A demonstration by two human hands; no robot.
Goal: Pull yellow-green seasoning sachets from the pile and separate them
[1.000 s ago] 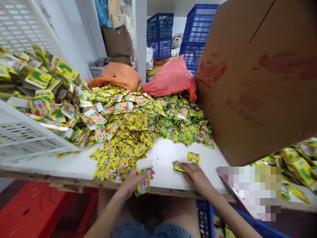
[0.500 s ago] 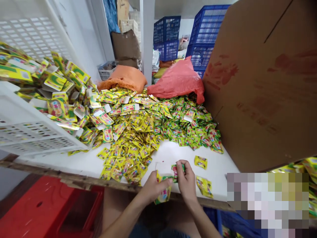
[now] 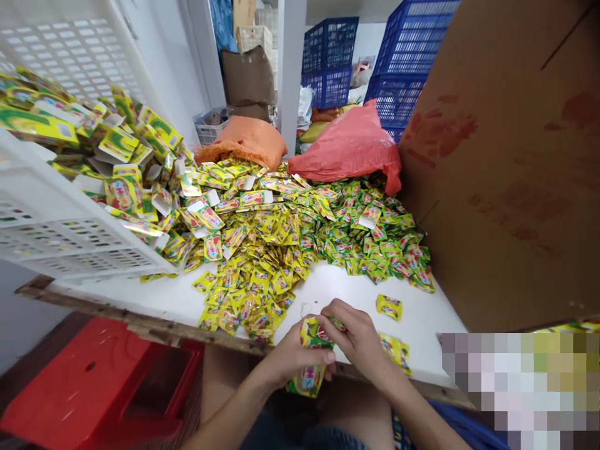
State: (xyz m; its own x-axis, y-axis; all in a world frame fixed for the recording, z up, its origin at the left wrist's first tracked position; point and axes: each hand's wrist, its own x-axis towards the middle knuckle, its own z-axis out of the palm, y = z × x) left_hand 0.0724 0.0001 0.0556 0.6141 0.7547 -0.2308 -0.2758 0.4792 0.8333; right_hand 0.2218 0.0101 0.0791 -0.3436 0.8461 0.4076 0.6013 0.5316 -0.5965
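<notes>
My left hand [image 3: 293, 357] is wrapped round a small yellow-green box [image 3: 308, 379] at the table's front edge. At the top of that box, my right hand [image 3: 352, 332] has its fingers closed on a green packet [image 3: 323, 333], partly hidden by the fingers. Beyond my hands lies a heap of yellow packets [image 3: 253, 284], with green packets [image 3: 370, 240] piled to its right. Two loose yellow packets [image 3: 389, 307] rest right of my right hand. Many small boxes [image 3: 122, 192] spill from a tipped white crate [image 3: 89, 240] on the left.
A large cardboard box [image 3: 506, 187] stands along the right side. Orange [image 3: 253, 139] and red sacks [image 3: 351, 147] lie behind the heaps. Blue crates [image 3: 403, 69] are stacked at the back. A red stool [image 3: 79, 381] is below the table at left.
My right hand has moved left to the box, bringing the green packet against its top. The box is more upright in my left hand. The camera view has shifted slightly.
</notes>
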